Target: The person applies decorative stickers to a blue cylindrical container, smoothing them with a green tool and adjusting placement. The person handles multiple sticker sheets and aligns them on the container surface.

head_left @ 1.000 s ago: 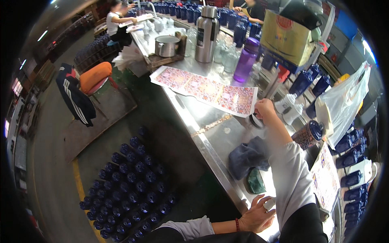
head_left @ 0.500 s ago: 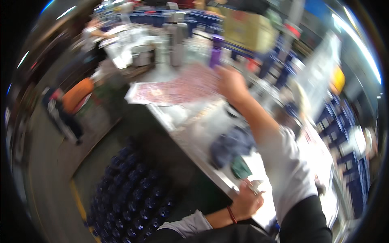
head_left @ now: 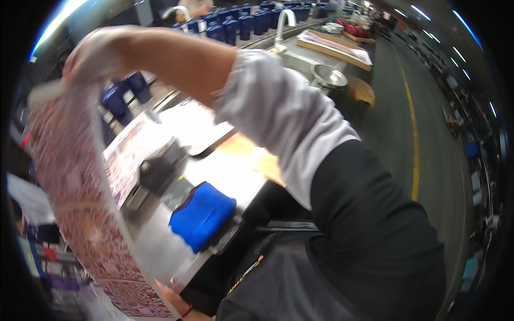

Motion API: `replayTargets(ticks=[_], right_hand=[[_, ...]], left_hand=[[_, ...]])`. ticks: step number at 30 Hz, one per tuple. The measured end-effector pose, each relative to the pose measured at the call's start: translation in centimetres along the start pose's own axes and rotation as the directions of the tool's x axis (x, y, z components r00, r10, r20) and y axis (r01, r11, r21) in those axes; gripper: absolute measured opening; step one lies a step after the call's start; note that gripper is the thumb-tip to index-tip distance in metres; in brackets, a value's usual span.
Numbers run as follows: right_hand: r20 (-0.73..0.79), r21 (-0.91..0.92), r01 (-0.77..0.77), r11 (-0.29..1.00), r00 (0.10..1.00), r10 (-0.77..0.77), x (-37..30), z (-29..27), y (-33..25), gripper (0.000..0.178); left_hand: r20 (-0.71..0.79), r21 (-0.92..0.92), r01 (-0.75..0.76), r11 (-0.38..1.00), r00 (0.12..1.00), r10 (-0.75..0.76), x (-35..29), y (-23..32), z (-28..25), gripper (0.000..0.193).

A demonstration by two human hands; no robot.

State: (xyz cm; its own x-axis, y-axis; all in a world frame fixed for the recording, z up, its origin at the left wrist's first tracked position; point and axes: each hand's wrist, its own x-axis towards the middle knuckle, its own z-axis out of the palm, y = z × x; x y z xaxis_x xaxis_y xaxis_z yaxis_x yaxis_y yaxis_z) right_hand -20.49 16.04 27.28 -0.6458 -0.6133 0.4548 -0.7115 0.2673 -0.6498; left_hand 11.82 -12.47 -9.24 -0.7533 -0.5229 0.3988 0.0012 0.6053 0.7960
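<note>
A long sheet printed with a red and pink floral pattern hangs in a curve down the left side. My right hand, raised at the upper left and blurred, is closed on its top end. My left hand, low in the picture with a red cord at the wrist, is at the sheet's lower edge. Its fingers are mostly hidden. Behind the sheet, a folded blue cloth lies at the metal worktop's near edge, beside a dark block. More patterned sheets lie flat beyond the block.
Rows of dark blue bottles line the far side. A white tap rises over a sink, with a metal pan near it. Farther right is a shallow tray of sheets. A floor aisle with a yellow line runs along the right.
My view has swung to the right, along the worktop. My right hand still holds the patterned sheet, now raised and nearer to me. My left hand has come to the sheet's lower end.
</note>
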Motion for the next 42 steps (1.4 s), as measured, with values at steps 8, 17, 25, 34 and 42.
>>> replayTargets(ticks=[8,17,25,34,42], right_hand=[[-0.658,0.313,-0.134,0.94,0.683,0.316,-43.7,-37.0,11.2,0.018],[-0.894,0.306,-0.043,0.951,-0.358,0.271,-75.8,-50.2,18.6,0.024],[-0.795,0.351,-0.024,0.936,-0.535,0.285,-75.5,-51.6,31.4,0.034],[-0.717,0.641,-0.292,0.71,-0.559,0.417,-74.0,-53.3,40.5,0.028],[-0.84,0.537,-0.169,0.826,-0.195,0.506,-75.5,-59.1,46.6,0.072]], left_hand=[[-0.193,0.535,-0.268,0.801,0.884,0.425,1.4,3.1,2.0,0.027],[-0.053,0.86,-0.242,0.449,0.833,0.55,1.8,3.0,2.4,0.028],[-0.173,0.89,-0.055,0.453,0.878,0.447,2.9,-2.7,0.4,0.028],[-0.083,0.992,0.021,0.124,0.849,0.521,1.9,-2.5,-0.9,0.031],[-0.143,0.958,0.122,0.258,0.988,0.062,3.0,-0.5,-2.5,0.032]])
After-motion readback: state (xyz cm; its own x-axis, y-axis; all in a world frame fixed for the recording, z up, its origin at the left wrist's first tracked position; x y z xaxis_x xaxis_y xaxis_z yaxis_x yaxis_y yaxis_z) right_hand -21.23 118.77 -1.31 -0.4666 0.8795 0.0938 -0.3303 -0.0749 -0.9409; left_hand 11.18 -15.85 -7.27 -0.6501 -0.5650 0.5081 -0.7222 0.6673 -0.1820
